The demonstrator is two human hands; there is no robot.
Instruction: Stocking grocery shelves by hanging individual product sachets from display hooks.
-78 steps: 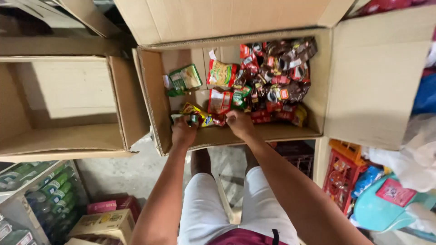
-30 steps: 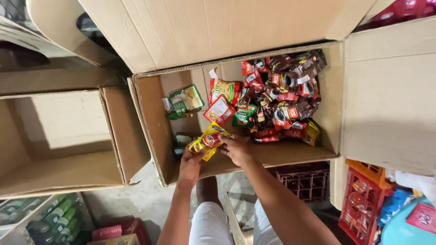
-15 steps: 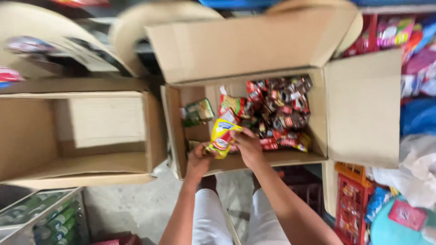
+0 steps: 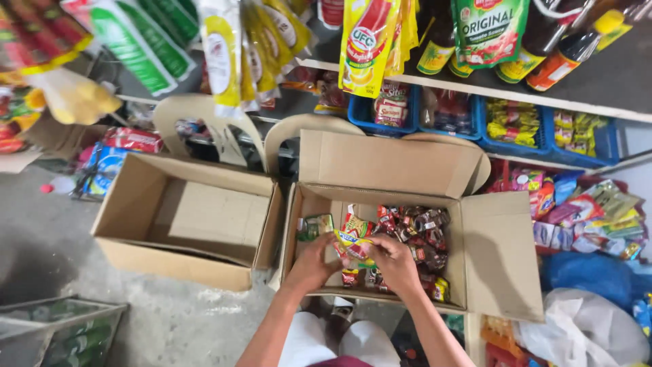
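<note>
Both of my hands hold a strip of yellow and red sachets [image 4: 352, 244] over an open cardboard box [image 4: 490, 251]. My left hand [image 4: 314, 264] grips its left end and my right hand [image 4: 395, 264] its right end. Inside the box lies a heap of dark brown and red sachets [image 4: 421, 234], with a green packet [image 4: 314, 226] in the far left corner.
An empty open cardboard box [image 4: 197, 221] stands to the left on the concrete floor. Two beige plastic chair backs [image 4: 204, 119] stand behind the boxes. Hanging sachet strips and pouches [image 4: 370, 37] fill the top; blue bins [image 4: 516, 122] line a shelf. A bottle crate [image 4: 61, 326] is lower left.
The view has tilted up and pulled back, so shelves and hanging goods show. My hands lifted the yellow sachet strip out of the box's near corner and hold it between them.
</note>
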